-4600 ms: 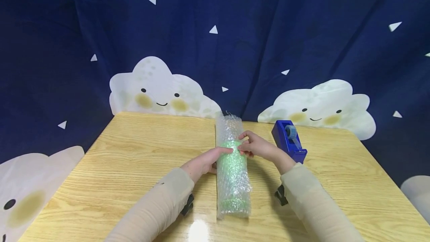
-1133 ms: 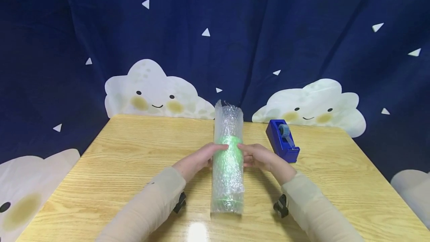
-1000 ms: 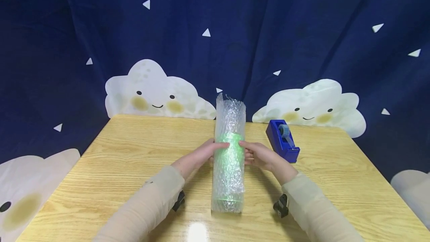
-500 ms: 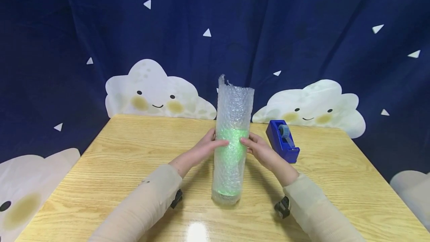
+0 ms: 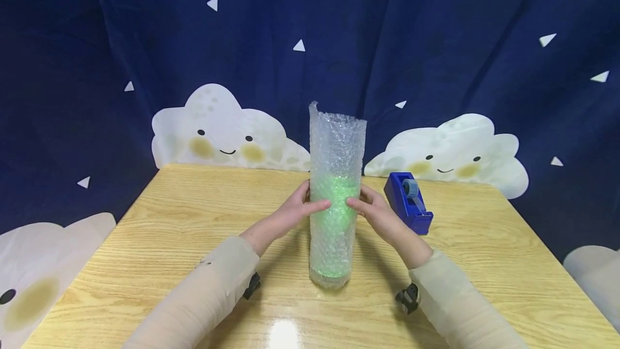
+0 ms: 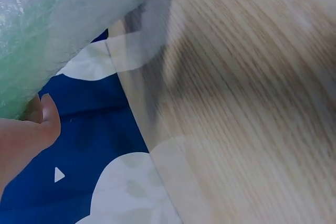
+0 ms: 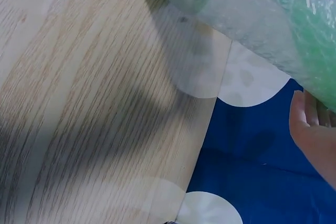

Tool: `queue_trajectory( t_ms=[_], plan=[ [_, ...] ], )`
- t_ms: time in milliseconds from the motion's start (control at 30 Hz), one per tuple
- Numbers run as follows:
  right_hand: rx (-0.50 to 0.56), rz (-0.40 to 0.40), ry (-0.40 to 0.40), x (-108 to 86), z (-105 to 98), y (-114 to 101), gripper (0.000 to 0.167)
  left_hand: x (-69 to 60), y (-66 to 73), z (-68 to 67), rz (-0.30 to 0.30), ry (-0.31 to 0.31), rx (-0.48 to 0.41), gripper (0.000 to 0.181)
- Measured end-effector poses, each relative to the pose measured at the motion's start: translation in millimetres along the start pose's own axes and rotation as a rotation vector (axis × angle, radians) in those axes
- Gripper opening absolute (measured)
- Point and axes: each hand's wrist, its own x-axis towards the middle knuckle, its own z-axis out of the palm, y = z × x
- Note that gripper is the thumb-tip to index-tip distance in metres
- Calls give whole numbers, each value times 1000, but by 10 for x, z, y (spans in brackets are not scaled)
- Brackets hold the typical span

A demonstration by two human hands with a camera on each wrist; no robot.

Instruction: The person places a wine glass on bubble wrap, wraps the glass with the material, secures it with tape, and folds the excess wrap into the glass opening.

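Note:
A tall tube of clear bubble wrap (image 5: 334,236) stands near upright at the middle of the table. Something green shows through its middle and near its base; its kind is hidden by the wrap. My left hand (image 5: 293,210) grips the left side, thumb across the front and fingers around behind. From the right, my right hand (image 5: 380,213) holds it the same way. Above the green part the wrap rises as a loose sleeve with a ragged top edge. Both wrist views show the bubble-wrapped object (image 6: 58,30) leaning across an upper corner, with part of each hand against it.
A blue tape dispenser (image 5: 409,203) with a roll of clear tape sits on the wooden table (image 5: 208,203), right of my right hand. Behind the table's far edge hangs a dark blue curtain (image 5: 271,26) with clouds and white triangles.
Earlier the wrapped object lay flat on the table, my right fingers pinching at its top side. Both hands have since gripped its sides and tipped it up to near upright. The dispenser stays put.

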Motion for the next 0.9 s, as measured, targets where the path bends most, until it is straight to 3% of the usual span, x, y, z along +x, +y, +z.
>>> queue_trajectory(
  t_ms=[267,633,900],
  plan=[
    [-28,-17,-5,-5,-32,3,67,-17,25,-17,28,31,76,77],
    [-86,-34,-6,-40,-56,-63,72,0,44,-53,45,0,77,90],
    [-105,-52,-17,-47,-70,-99,73,23,42,-82,133,-6,115,87]
  ],
)
